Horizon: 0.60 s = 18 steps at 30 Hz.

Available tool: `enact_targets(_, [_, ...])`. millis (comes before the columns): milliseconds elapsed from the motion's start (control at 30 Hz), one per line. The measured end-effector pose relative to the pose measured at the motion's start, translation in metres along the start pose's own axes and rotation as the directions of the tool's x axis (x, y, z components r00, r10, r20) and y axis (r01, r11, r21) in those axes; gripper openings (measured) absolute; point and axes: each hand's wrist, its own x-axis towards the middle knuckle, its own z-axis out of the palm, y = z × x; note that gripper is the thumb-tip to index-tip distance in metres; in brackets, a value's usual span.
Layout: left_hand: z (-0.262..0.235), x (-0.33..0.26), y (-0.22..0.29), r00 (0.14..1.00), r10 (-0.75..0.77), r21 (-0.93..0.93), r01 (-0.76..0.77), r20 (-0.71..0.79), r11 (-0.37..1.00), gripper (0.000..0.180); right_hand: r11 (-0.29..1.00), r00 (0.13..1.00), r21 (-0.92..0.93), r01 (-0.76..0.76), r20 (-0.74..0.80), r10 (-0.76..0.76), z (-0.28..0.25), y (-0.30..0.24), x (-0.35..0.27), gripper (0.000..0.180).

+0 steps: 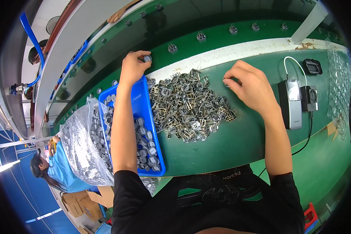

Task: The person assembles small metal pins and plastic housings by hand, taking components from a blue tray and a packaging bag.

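Observation:
Between the thumb and fingers of my left hand (132,67) is a small round grey plastic part (147,58), held over the near edge of the green belt. My right hand (250,84) is pinched closed above the table, right of the pile; what sits at its fingertips is too small to make out. Between the two hands lies a heap of small metal-pinned parts (189,109). Under my left forearm stands a blue tray (158,150), with many loose grey plastic parts (146,146) in it.
A clear plastic bag (80,144) of grey parts lies left of the tray. Spaced parts (201,36) sit along the belt (218,34). At right are a power bank (292,103), a black adapter (310,98) with cable and bubble wrap (339,89). A person in blue (62,167) is at left.

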Motion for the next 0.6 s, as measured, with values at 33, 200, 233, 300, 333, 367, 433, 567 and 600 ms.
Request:
enact_targets(33, [0.003,-0.005,0.007,0.998,0.011,-0.014,-0.012,-0.061,1.0,0.039,1.0,1.0,-0.001,0.0,0.0,0.0,0.001,-0.003,0.0,0.011])
enact_targets(200, [0.01,-0.028,0.051,0.996,-0.02,-0.388,-0.017,-0.091,0.922,0.034,0.945,0.995,0.311,-0.102,0.041,0.094,0.001,-0.02,0.001,0.009])
enact_targets(233, [0.016,-0.03,0.06,0.996,0.013,-0.481,-0.056,-0.091,0.875,0.034,0.945,0.995,0.31,-0.1,0.04,0.092,0.003,-0.022,0.0,0.009])
enact_targets(300, [0.02,-0.043,0.084,0.997,0.068,-0.643,-0.08,-0.043,0.761,0.034,0.884,0.989,0.468,-0.013,-0.125,0.08,0.009,-0.022,-0.003,0.011])
enact_targets(333, [0.017,-0.052,0.097,0.996,0.094,-0.678,-0.072,-0.004,0.732,0.034,0.883,0.989,0.468,-0.017,-0.121,0.083,0.009,-0.025,-0.002,0.011])
enact_targets(367, [0.014,-0.061,0.109,0.993,0.116,-0.713,-0.066,0.022,0.698,0.036,0.893,0.978,0.45,0.029,-0.198,0.068,0.008,-0.03,-0.001,0.011])
enact_targets(433, [0.017,-0.073,0.117,0.977,0.21,-0.728,-0.117,0.037,0.676,0.036,0.907,0.961,0.417,0.059,-0.269,0.061,0.009,-0.036,0.0,0.012])
enact_targets(567, [0.022,-0.089,0.128,0.97,0.228,-0.701,-0.103,0.087,0.706,0.039,0.922,0.96,0.372,0.11,-0.28,-0.001,0.017,-0.039,0.001,0.011])
enact_targets(600, [0.024,-0.09,0.13,0.972,0.221,-0.676,-0.114,0.074,0.728,0.04,0.928,0.959,0.348,0.134,-0.283,-0.033,0.019,-0.037,0.001,0.011])
